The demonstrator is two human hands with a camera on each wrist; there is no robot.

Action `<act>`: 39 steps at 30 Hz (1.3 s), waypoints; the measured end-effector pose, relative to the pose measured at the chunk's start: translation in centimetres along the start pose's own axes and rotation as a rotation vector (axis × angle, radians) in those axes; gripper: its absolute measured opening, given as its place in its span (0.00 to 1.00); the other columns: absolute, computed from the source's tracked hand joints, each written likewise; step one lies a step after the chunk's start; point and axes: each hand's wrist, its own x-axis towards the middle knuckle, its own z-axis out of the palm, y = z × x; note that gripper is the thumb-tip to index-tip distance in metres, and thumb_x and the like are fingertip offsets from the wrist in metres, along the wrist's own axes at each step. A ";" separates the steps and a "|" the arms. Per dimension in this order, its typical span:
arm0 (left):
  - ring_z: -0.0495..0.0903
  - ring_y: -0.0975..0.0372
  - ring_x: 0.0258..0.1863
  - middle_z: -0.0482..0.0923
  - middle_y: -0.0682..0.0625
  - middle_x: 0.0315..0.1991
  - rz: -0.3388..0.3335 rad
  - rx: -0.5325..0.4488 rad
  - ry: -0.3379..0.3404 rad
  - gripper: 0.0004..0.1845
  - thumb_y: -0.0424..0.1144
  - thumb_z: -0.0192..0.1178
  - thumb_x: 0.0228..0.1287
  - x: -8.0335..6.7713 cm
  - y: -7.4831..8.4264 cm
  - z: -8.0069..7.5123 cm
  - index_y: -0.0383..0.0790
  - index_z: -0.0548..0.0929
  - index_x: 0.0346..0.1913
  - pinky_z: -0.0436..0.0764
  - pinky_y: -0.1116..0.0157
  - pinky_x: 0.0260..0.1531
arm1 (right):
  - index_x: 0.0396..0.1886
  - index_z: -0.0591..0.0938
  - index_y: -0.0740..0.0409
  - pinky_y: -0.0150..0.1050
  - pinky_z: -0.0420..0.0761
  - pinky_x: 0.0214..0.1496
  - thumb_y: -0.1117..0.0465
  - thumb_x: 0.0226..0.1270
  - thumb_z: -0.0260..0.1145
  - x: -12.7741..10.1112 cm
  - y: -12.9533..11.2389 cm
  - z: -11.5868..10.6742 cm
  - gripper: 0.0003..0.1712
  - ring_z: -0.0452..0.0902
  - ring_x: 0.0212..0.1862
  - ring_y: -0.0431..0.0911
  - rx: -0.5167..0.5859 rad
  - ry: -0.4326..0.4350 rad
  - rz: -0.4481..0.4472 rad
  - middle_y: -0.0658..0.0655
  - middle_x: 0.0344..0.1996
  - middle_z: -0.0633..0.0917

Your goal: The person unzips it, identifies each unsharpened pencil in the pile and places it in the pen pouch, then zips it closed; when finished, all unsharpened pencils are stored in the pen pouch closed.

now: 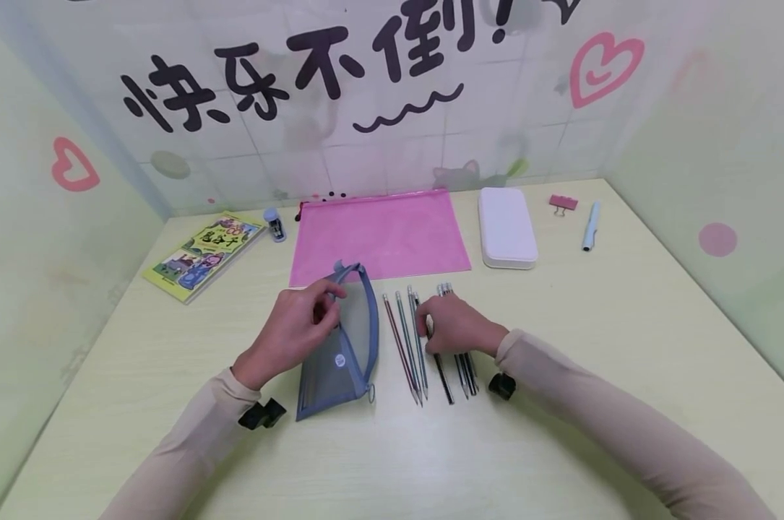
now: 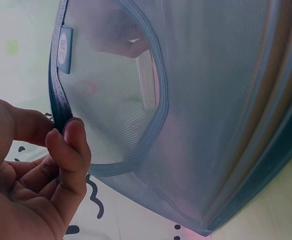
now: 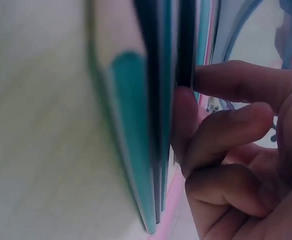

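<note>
Gaping toward the pencils, a blue-grey mesh pouch with blue zip edging (image 1: pixel 329 379) is held by its upper rim between the thumb and fingers of the left hand (image 1: pixel 294 321); by this narrow grip its mouth seems to be spread, with its lower part rested on the pale wooden table (image 1: pixel 561 440). Long brownish stripes are shown through the mesh in the left wrist view, but whether they are pencils or folds cannot be told.

A slim dark pencil (image 1: pixel 444 383) is pinched between the thumb and fingers of the right hand (image 1: pixel 455 325), probably so that it can be parted singly from its neighbours. To its left, slender red and teal pencils (image 1: pixel 401 339) are laid side by side; to its right, a close bundle of dark and teal pencils (image 1: pixel 466 372) is partly covered by the hand. Their white-ended tops are pointed away from the person, an arrangement by which each shaft is presumably left easy to grasp.

Behind the work, a flat pink translucent pouch (image 1: pixel 378 238) and a white rounded-corner case (image 1: pixel 507 227) are set near the wall, apparently to leave the front free.
</note>
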 end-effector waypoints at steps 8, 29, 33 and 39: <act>0.73 0.67 0.20 0.79 0.52 0.22 0.009 -0.001 -0.001 0.10 0.30 0.55 0.66 0.1 0.1 0.1 0.35 0.83 0.47 0.74 0.72 0.22 | 0.37 0.83 0.54 0.34 0.73 0.29 0.70 0.52 0.67 -0.3 0.7 -0.7 0.12 0.76 0.23 0.40 0.265 -0.034 0.039 0.52 0.19 0.84; 0.73 0.66 0.20 0.79 0.52 0.22 -0.013 -0.027 -0.024 0.10 0.31 0.56 0.67 0.3 0.6 0.6 0.35 0.82 0.48 0.74 0.71 0.21 | 0.52 0.79 0.61 0.37 0.73 0.27 0.68 0.63 0.63 2.6 -2.7 0.5 0.17 0.68 0.19 0.44 0.767 0.106 -0.074 0.66 0.29 0.85; 0.73 0.67 0.20 0.79 0.52 0.22 -0.010 -0.026 -0.026 0.10 0.31 0.56 0.67 0.4 0.6 0.7 0.34 0.82 0.48 0.74 0.72 0.21 | 0.53 0.78 0.61 0.38 0.74 0.26 0.68 0.64 0.63 3.2 -3.5 1.2 0.17 0.68 0.19 0.43 0.792 0.140 -0.073 0.59 0.28 0.86; 0.73 0.66 0.20 0.81 0.51 0.23 -0.033 -0.027 -0.017 0.11 0.31 0.57 0.67 0.3 0.7 0.7 0.33 0.82 0.49 0.75 0.71 0.21 | 0.51 0.79 0.59 0.35 0.73 0.26 0.67 0.63 0.67 2.9 -4.5 2.0 0.16 0.71 0.21 0.44 0.772 0.130 -0.057 0.57 0.28 0.86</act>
